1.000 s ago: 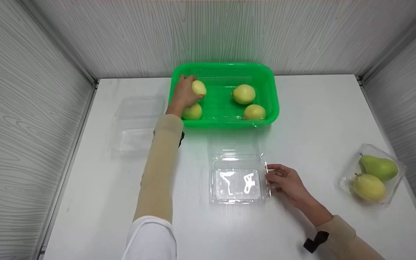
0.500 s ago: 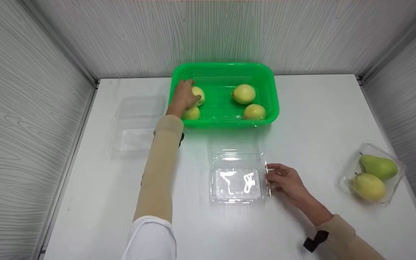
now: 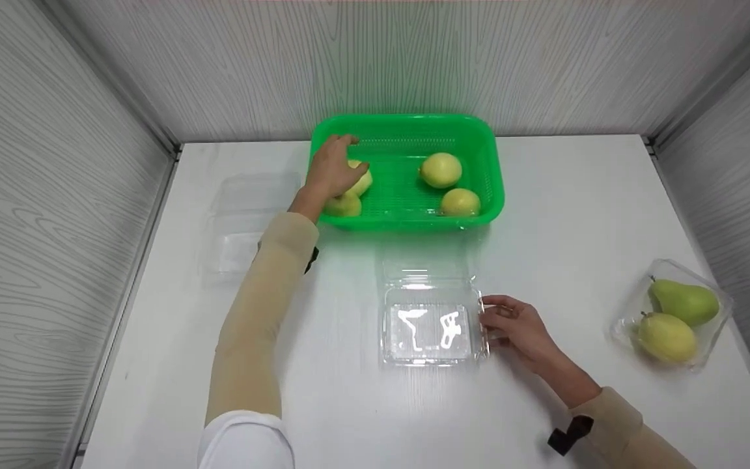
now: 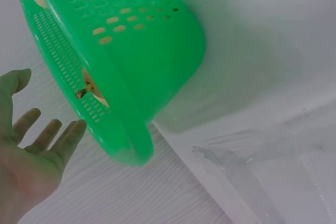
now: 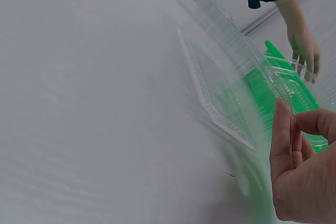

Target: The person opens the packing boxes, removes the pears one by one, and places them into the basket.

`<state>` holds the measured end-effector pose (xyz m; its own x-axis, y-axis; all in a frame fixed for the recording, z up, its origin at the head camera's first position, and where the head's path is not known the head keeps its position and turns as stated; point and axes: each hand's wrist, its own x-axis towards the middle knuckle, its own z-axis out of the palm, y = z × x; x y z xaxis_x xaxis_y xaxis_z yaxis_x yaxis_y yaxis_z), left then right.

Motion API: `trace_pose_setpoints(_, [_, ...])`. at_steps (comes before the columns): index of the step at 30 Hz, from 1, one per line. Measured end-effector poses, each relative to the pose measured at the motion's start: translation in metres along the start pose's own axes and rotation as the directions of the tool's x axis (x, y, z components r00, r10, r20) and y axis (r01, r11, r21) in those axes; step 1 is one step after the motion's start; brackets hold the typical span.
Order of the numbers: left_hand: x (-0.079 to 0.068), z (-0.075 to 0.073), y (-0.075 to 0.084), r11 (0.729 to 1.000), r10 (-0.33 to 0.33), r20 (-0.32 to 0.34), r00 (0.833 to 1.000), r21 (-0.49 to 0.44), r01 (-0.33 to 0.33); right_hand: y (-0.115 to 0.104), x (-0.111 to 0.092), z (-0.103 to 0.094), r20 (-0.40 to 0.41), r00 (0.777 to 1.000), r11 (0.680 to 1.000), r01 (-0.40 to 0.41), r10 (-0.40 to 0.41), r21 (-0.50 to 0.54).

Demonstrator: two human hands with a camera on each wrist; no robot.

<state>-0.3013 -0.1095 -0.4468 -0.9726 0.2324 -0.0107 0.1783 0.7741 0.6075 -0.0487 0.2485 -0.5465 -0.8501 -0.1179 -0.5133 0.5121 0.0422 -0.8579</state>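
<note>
My left hand is over the left end of the green basket, thumb and fingers spread apart. Just beneath it sits a round yellow fruit, with another yellow fruit nearer the front; the hand partly covers both. In the left wrist view the left hand has nothing in its grasp beside the basket's wall, and a fruit stem shows over the rim. My right hand pinches the right edge of an open clear plastic clamshell box, thumb against fingers, as the right wrist view confirms.
Two more yellow fruits, one behind and one in front, lie at the basket's right. The clamshell's lid leans towards the basket's front rim. Another clear box stands left. At right, a clear pack holds a green pear and yellow fruit.
My left hand lowered the yellow fruit beside the front-left one, then let go; its fingers spread and it lifted slightly. The left forearm shifted left. My right hand has kept its place.
</note>
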Motion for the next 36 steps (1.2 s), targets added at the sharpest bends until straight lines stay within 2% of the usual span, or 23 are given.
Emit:
trace_pose_setpoints(5, [-0.015,-0.004,0.009,0.999,0.019,-0.026,0.999,-0.035,-0.020,-0.001,-0.001,-0.001,0.007,1.000,1.000,0.004,-0.004,0.003])
trace_pose_setpoints(9, [-0.034,-0.006,0.019,0.995,0.043,-0.058,0.997,-0.093,-0.048,-0.001,-0.001,-0.001,0.002,1.000,1.000,0.002,-0.002,-0.002])
trace_pose_setpoints(16, [-0.069,0.002,0.031,0.974,0.063,-0.118,0.991,-0.209,-0.087,-0.002,-0.001,-0.001,-0.013,1.000,1.000,0.000,0.000,-0.003])
trace_pose_setpoints(25, [-0.101,0.022,0.028,0.950,0.013,-0.136,0.991,-0.308,-0.054,0.000,0.000,-0.002,0.009,1.000,1.000,0.005,-0.005,-0.005])
trace_pose_setpoints(31, [-0.115,0.038,0.025,0.901,-0.063,-0.116,0.991,-0.433,0.007,-0.001,0.000,-0.002,0.000,1.000,1.000,0.006,-0.006,-0.006])
trace_pose_setpoints(36, [-0.126,0.050,0.019,0.870,-0.102,-0.095,0.990,-0.491,0.042,-0.002,0.000,-0.001,-0.004,1.000,0.999,0.001,-0.001,-0.033])
